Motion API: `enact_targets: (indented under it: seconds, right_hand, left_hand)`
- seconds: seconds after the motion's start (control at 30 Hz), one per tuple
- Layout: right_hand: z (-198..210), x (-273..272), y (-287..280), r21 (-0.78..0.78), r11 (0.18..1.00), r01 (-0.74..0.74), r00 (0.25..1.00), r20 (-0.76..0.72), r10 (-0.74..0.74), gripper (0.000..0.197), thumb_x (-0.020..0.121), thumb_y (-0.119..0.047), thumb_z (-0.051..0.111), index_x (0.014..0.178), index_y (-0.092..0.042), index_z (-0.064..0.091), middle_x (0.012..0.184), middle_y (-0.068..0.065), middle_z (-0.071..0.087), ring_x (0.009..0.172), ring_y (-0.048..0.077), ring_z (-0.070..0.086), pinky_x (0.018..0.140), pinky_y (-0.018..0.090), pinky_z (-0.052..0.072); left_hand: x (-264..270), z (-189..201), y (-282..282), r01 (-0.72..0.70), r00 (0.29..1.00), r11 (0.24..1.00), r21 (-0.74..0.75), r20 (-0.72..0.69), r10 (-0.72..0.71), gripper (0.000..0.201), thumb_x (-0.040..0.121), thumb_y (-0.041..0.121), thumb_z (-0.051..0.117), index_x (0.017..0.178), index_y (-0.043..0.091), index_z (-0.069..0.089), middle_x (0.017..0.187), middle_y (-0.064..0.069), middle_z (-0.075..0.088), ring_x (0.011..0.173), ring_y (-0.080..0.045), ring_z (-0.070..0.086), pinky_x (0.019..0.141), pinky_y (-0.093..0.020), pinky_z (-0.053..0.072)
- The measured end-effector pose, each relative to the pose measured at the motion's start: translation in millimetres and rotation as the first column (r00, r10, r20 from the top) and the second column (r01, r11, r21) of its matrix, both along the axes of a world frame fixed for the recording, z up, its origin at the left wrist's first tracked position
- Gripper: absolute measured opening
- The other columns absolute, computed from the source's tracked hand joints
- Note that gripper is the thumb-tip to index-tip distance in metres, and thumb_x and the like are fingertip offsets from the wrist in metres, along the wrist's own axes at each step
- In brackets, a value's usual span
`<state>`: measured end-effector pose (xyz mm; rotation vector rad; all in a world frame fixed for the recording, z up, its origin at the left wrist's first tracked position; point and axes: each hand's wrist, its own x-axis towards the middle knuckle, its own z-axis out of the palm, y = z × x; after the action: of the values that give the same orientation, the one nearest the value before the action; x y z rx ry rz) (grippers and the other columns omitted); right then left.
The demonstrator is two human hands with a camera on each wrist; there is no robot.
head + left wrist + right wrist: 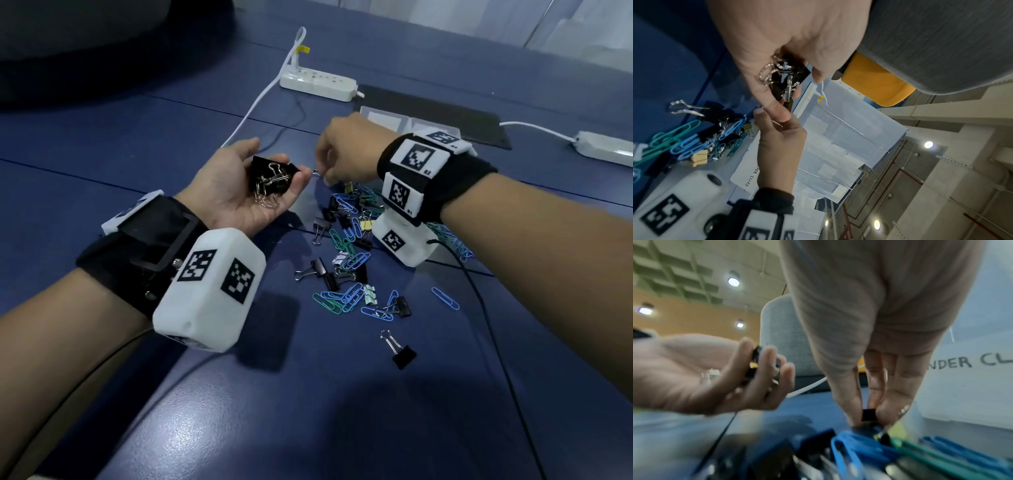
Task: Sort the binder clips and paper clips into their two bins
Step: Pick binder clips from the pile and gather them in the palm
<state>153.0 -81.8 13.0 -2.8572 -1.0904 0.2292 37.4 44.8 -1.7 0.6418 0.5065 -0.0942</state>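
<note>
My left hand [239, 178] lies palm up above the blue table, fingers curled round several black binder clips [270, 181] with silver handles. Just right of it, my right hand [323, 173] pinches one small black binder clip [868, 414] between thumb and fingers; only its silver handle [317, 173] shows in the head view. Below that hand lies a mixed pile [352, 260] of blue and green paper clips and black, yellow and patterned binder clips. The clear bins [380, 116] stand behind my right hand, one labelled for binder clips [972, 361], the other for paper clips [751, 177].
A lone black binder clip [400, 349] and a lone blue paper clip [445, 298] lie nearer to me. A white power strip [318, 82] and its cord sit at the back, a second strip [606, 149] at far right, beside a black mat [445, 113]. A black cable [479, 308] trails from my right wrist.
</note>
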Motion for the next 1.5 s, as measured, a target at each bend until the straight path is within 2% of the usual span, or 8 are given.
enact_targets:
  seconds: [0.27, 0.4, 0.57, 0.83, 0.93, 1.07, 1.13, 1.5]
  right_hand:
    - [41.5, -19.6, -11.1, 0.453, 0.889, 0.071, 0.975, -0.220, 0.035, 0.017, 0.070, -0.022, 0.076, 0.085, -0.014, 0.073, 0.081, 0.013, 0.075, 0.073, 0.021, 0.072, 0.081, 0.034, 0.058]
    - [39.1, -30.0, -10.6, 0.391, 0.920, -0.039, 0.978, -0.174, 0.115, 0.020, 0.073, -0.033, 0.076, 0.086, -0.018, 0.075, 0.073, -0.004, 0.073, 0.063, 0.003, 0.065, 0.076, 0.029, 0.058]
    - [37.7, -7.6, -50.3, 0.455, 0.879, 0.145, 0.986, -0.144, -0.087, 0.020, 0.077, -0.035, 0.071, 0.083, -0.016, 0.074, 0.073, 0.000, 0.070, 0.065, 0.014, 0.064, 0.071, 0.030, 0.054]
    - [17.6, 9.6, -114.4, 0.270, 0.935, 0.228, 0.946, 0.167, -0.279, 0.029, 0.079, -0.022, 0.067, 0.109, -0.020, 0.067, 0.107, 0.006, 0.067, 0.090, 0.022, 0.054, 0.084, 0.027, 0.040]
    - [13.7, 3.2, -127.1, 0.312, 0.921, 0.232, 0.936, 0.186, -0.299, 0.022, 0.079, -0.020, 0.064, 0.101, -0.020, 0.068, 0.101, 0.004, 0.067, 0.086, 0.016, 0.051, 0.083, 0.030, 0.045]
    - [5.8, -14.5, -142.8, 0.325, 0.918, 0.226, 0.942, 0.167, -0.291, 0.013, 0.079, -0.021, 0.062, 0.091, -0.021, 0.068, 0.093, 0.000, 0.065, 0.087, 0.019, 0.056, 0.083, 0.036, 0.051]
    - [3.6, -24.1, -151.0, 0.312, 0.923, 0.225, 0.950, 0.139, -0.278, 0.012, 0.080, -0.023, 0.062, 0.090, -0.020, 0.067, 0.094, 0.000, 0.065, 0.088, 0.018, 0.057, 0.082, 0.037, 0.051]
    - [6.5, -55.0, -173.6, 0.314, 0.935, 0.162, 0.980, 0.062, -0.191, 0.011, 0.084, -0.028, 0.060, 0.092, -0.024, 0.066, 0.098, -0.005, 0.059, 0.072, 0.008, 0.047, 0.076, 0.031, 0.048]
  left_hand:
    - [15.8, -4.3, -8.3, 0.032, 0.999, 0.998, 0.051, -0.030, -0.031, 0.038, 0.100, 0.033, 0.039, 0.083, 0.002, 0.051, 0.088, -0.022, 0.059, 0.078, -0.030, 0.064, 0.057, -0.030, 0.060]
    - [24.0, -0.6, -18.3, 0.111, 0.993, 0.991, -0.080, 0.056, -0.107, 0.039, 0.102, 0.032, 0.034, 0.096, 0.000, 0.057, 0.086, -0.020, 0.064, 0.075, -0.027, 0.062, 0.050, -0.026, 0.057]
    - [34.5, -2.6, -25.8, 0.075, 0.997, 0.994, -0.081, -0.005, -0.076, 0.043, 0.100, 0.033, 0.040, 0.073, 0.002, 0.050, 0.077, -0.017, 0.056, 0.049, -0.024, 0.063, 0.038, -0.017, 0.048]
    - [73.7, 19.3, -36.1, 0.189, 0.979, 0.949, 0.251, 0.022, -0.201, 0.033, 0.099, 0.026, 0.046, 0.070, 0.010, 0.044, 0.068, -0.004, 0.048, 0.034, -0.009, 0.054, 0.027, -0.008, 0.024]
    - [92.3, 36.5, -55.8, 0.176, 0.947, 0.729, 0.662, 0.088, -0.309, 0.027, 0.099, 0.018, 0.049, 0.073, 0.012, 0.044, 0.069, -0.006, 0.048, 0.039, -0.010, 0.054, 0.028, -0.011, 0.024]
    - [108.4, 42.3, -80.9, -0.039, 0.845, -0.291, 0.956, -0.124, -0.520, 0.017, 0.094, 0.022, 0.056, 0.082, 0.011, 0.056, 0.077, -0.007, 0.060, 0.070, -0.028, 0.065, 0.053, -0.025, 0.047]
    - [114.7, 38.6, -93.8, -0.138, 0.819, -0.566, 0.813, -0.229, -0.527, 0.015, 0.094, 0.021, 0.054, 0.088, 0.009, 0.059, 0.091, -0.012, 0.064, 0.087, -0.033, 0.063, 0.068, -0.031, 0.045]
    - [173.5, 55.3, -98.8, -0.161, 0.836, -0.746, 0.646, -0.313, -0.451, 0.010, 0.090, 0.016, 0.057, 0.091, 0.009, 0.064, 0.090, -0.016, 0.060, 0.086, -0.037, 0.060, 0.069, -0.036, 0.044]
